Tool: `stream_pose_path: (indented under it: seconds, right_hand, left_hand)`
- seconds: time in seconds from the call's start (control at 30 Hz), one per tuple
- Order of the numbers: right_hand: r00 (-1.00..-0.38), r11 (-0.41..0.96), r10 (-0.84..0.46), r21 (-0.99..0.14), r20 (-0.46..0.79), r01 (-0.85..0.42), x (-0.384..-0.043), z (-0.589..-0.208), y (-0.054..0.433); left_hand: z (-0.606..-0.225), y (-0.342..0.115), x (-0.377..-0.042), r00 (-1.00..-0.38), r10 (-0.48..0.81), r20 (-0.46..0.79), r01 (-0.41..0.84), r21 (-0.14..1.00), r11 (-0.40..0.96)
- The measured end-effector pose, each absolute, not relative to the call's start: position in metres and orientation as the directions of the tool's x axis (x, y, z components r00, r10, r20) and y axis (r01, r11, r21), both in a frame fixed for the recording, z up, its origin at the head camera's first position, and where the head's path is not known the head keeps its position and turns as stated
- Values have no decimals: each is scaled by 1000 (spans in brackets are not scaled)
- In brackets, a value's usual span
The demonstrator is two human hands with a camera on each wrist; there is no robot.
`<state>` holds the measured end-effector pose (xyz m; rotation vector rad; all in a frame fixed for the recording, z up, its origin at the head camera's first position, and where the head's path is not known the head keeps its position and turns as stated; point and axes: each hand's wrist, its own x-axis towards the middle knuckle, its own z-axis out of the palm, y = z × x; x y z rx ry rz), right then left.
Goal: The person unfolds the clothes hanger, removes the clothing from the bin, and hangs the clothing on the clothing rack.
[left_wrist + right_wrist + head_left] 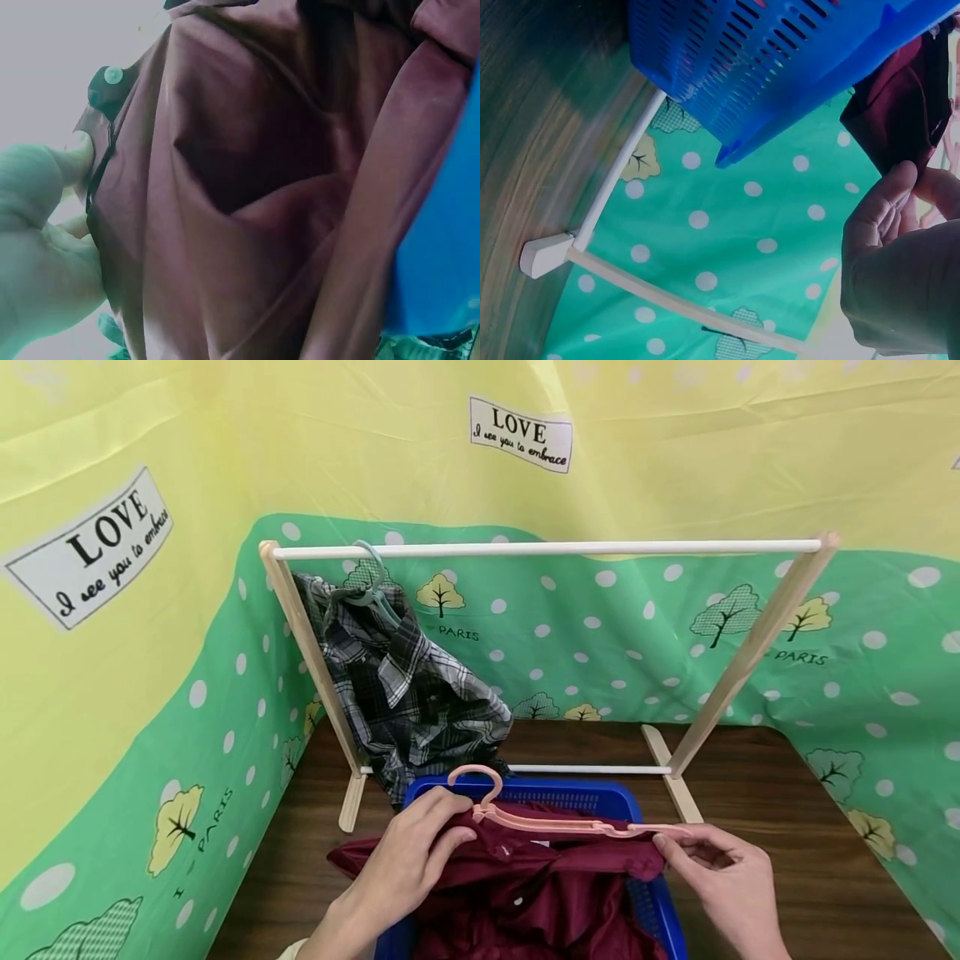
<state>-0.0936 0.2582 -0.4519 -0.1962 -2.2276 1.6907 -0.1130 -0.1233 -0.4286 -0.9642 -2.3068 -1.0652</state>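
Observation:
A maroon buttoned shirt (525, 893) is bunched over the basket, its upper edge lifted. A pink hanger (540, 822) lies along that edge, hook standing up at its left. My left hand (420, 847) grips the shirt just below the hook, thumb in front. In the left wrist view, the maroon cloth (247, 195) hangs in folds beside the thumb, with a pale button (113, 75) near it. My right hand (723, 868) pinches the hanger's right end together with the shirt's edge. The right wrist view shows its fingertips (900, 176) on a gathered maroon corner (904, 112).
Under the shirt sits a blue perforated basket (626, 802) on a dark wood table (817, 877). Behind it stands a wooden rack with a white top rail (555, 548). A plaid shirt (427, 693) hangs at its left on a light-blue hanger (378, 597). Patterned cloth (600, 635) surrounds the table.

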Motion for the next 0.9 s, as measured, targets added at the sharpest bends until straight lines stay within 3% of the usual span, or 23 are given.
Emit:
stream_pose_path:
  seconds: [0.13, 0.53, 0.73, 0.9]
  right_hand:
    - [-938, 162, 312, -981, 152, -105, -93, -450, 261]
    - [-920, 62, 351, -985, 175, -164, -91, -443, 261]
    - [-857, 182, 430, -957, 284, -226, -90, -441, 255]
    - [-842, 199, 445, -951, 304, -238, -90, -442, 252]
  left_hand:
    - [-430, -126, -113, -686, 410, 601, 723, 498, 480]
    - [-430, -127, -114, -705, 385, 596, 696, 477, 536]
    - [-428, -128, -115, -697, 392, 600, 705, 476, 526]
    - [-428, -127, -116, -704, 395, 590, 699, 477, 534]
